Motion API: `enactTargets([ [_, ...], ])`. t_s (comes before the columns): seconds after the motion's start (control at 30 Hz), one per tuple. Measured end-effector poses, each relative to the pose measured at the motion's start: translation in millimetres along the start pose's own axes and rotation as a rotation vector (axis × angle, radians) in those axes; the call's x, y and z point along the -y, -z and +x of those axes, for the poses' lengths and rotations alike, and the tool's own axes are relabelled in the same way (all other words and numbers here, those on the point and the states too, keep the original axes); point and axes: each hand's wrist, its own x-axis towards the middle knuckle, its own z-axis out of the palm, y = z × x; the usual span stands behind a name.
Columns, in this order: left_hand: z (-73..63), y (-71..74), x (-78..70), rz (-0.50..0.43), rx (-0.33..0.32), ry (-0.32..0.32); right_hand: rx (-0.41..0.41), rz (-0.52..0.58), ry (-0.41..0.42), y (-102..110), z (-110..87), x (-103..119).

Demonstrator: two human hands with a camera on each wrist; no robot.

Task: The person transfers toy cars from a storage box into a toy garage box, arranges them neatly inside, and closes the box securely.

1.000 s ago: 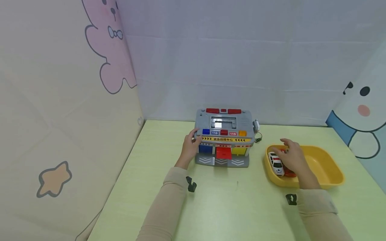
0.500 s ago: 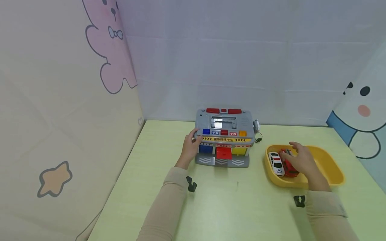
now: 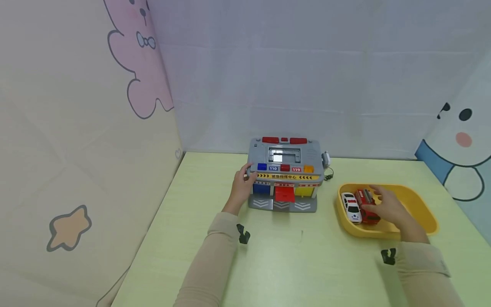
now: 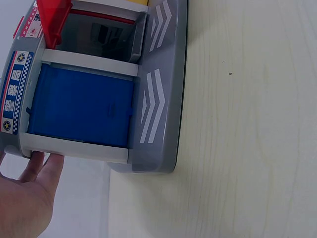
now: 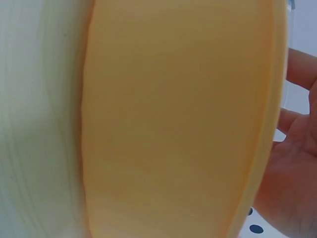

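A grey toy emergency-station garage [image 3: 284,183] stands near the table's back edge. Its blue door [image 4: 81,101] is shut, while the red middle door [image 3: 284,194] is swung outward over a dark bay. At the roof's left front corner my left hand [image 3: 241,185] holds the garage, thumb in front and fingers at the side. My right hand [image 3: 391,209] hovers over the yellow tub [image 3: 416,209], thumb and fingers spread beside a red toy fire truck [image 3: 366,213]; contact is unclear. Next to the truck lies a white toy police car [image 3: 351,209]. In the right wrist view the tub wall hides both vehicles.
A small grey-white piece [image 3: 326,159] with a coiled dark cord sits at the garage's right side. The pale green table [image 3: 299,260] meets a cloth backdrop [image 3: 268,85] behind and cartoon-printed cloth at both sides.
My right hand has moved right, from above the police car to the fire truck, uncovering more of both. My left hand has stayed on the garage.
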Motion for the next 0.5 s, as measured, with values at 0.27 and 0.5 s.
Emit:
enactTargets([
  [0.27,0.6,0.7,-0.7,0.006,-0.005,-0.006,0.060,0.010,-0.026,3.6,2.1,-10.3],
  [0.5,0.4,-0.2,0.0,0.012,-0.003,0.006,0.129,-0.004,-0.024,4.5,7.0,-24.1],
])
